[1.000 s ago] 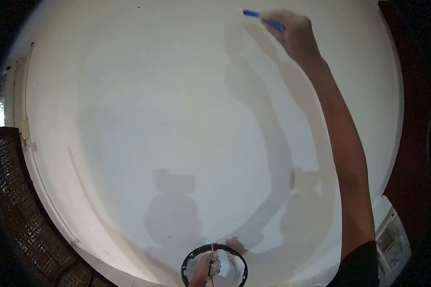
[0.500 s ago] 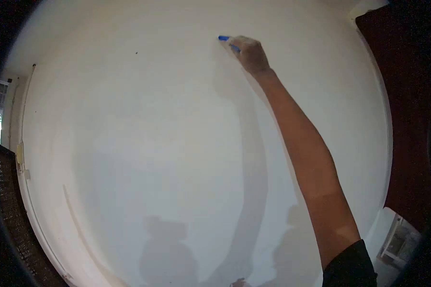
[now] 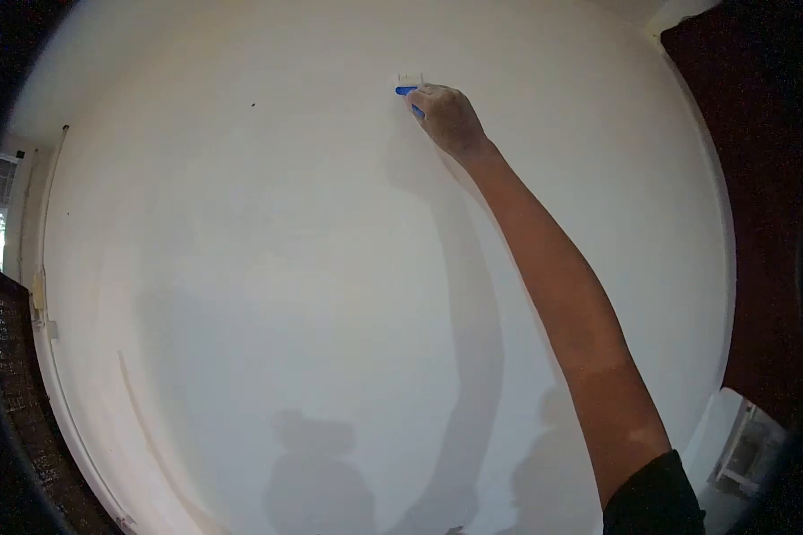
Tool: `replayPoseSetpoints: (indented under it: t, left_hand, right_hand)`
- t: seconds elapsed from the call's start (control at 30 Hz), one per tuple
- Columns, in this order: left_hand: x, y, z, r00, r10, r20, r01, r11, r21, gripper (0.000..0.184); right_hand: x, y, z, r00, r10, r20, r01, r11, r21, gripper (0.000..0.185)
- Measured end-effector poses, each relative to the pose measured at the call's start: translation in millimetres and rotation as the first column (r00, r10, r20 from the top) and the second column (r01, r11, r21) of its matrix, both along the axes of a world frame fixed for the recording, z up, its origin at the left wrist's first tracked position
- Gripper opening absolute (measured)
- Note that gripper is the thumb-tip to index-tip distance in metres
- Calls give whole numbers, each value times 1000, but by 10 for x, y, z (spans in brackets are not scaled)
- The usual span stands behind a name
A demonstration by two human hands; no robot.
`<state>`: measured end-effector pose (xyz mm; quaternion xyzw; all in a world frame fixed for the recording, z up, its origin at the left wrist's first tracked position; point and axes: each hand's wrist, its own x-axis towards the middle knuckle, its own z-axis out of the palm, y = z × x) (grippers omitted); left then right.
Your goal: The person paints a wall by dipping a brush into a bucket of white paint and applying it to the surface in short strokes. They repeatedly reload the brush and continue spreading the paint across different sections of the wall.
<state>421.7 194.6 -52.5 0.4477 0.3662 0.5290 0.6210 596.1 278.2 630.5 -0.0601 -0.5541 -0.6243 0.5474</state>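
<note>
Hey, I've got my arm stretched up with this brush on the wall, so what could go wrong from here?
The brush is held high in your right hand, so if it's wet, drips could run down the handle onto your arm.

The arm's shadow falls across the wall, so uneven spots there might be easy to miss.

Reaching that far up may tire your arm and make your strokes wobble.

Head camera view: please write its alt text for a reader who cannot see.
A right hand holds a blue-handled brush up high at a pale wall that fills most of the view. Soft shadows fall on the wall; a dark woven panel stands at lower left.
</note>
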Motion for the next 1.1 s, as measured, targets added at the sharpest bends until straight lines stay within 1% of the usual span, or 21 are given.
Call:
replayPoseSetpoints:
  t: [0.07,0.27,0.3,0.37,0.4,0.57,0.67,0.73,0.8,0.83,0.87,0.9,0.97,1.0,1.03,1.07,1.1]
  left_hand:
    - [50,-31,-94,1000,2,-21,-2,1000,0,27]
    - [61,-134,-271,996,6,-88,-4,1000,15,27]
    - [71,-146,-292,995,8,-99,-7,1000,17,27]
    - [79,-181,-325,992,13,-122,-11,1000,24,27]
    - [98,-210,-348,991,17,-132,-14,1000,25,26]
    - [128,-299,-427,983,31,-182,-24,999,40,26]
    - [175,-473,-541,977,29,-212,-25,999,19,26]
    - [217,-650,-654,973,30,-229,-32,999,-7,26]
    - [312,-1043,-241,968,26,-248,-39,998,-46,26]
    - [324,-1166,-4,958,-101,269,197,912,-360,23]
    - [449,-1297,218,954,-4,299,129,907,-402,24]
    - [475,-1356,230,955,4,297,132,890,-436,24]
    - [542,-1311,117,923,-131,361,255,912,-321,26]
    - [574,-1279,96,900,-197,390,311,915,-257,27]
    - [615,-1204,243,936,-157,314,293,843,-451,27]
    - [620,-1198,138,920,-203,334,342,834,-433,25]
    - [541,-1267,29,905,-212,370,362,840,-404,25]
  right_hand:
    - [3,-48,-95,1000,-23,-2,23,995,-95,12]
    - [-65,-262,-501,995,-85,55,94,977,-192,11]
    - [-69,-233,-568,995,-86,57,96,976,-193,11]
    - [-67,-162,-708,985,-112,132,126,986,-105,9]
    - [-60,-208,-812,985,-112,135,127,986,-106,9]
    - [-3,-351,-1318,959,-136,247,188,962,-199,18]
    - [4,-377,-1609,946,-157,285,220,954,-204,20]
    - [28,-434,-1790,947,-131,294,206,949,-240,19]
    - [45,-489,-1960,948,-102,302,192,939,-286,19]
    - [62,-511,-2055,952,-89,293,182,934,-307,18]
    - [78,-527,-2176,956,-75,282,171,927,-334,17]
    - [90,-521,-2311,957,-69,283,175,913,-370,17]
    - [124,-503,-2565,951,-34,308,147,924,-352,17]
    - [143,-507,-2707,951,-26,308,148,912,-382,17]
    - [155,-525,-2870,946,-47,320,175,906,-385,17]
    - [163,-551,-3035,940,-66,334,201,899,-388,17]
    - [44,-707,-3156,939,-56,340,200,892,-406,17]
